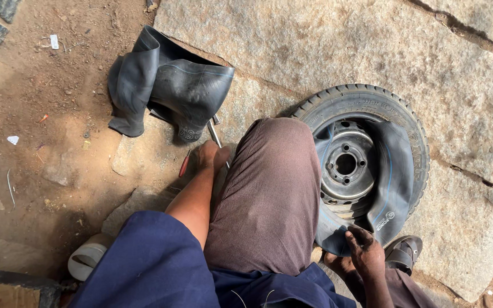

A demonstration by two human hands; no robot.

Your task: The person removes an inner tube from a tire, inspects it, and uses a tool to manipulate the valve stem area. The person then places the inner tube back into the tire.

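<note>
My left hand (206,154) reaches down past my knee to the ground, its fingers closed around a thin metal bar (214,132). A red-handled tool (184,166) lies right beside that hand. A small car tyre (372,98) lies flat on the stone, mounted on a grey steel rim (346,165). A black inner tube (396,182) bulges out of the tyre on its right and near side. My right hand (364,246) grips the near edge of this tube. My bent leg in brown trousers (269,194) hides the tyre's left part.
A second, loose black inner tube (172,85) lies folded on the ground at the upper left, just beyond the bar. A white cylindrical piece (87,258) sits at the lower left. Large stone slabs (326,40) form the ground on the right, dirt on the left. A sandal (404,251) is near the tyre.
</note>
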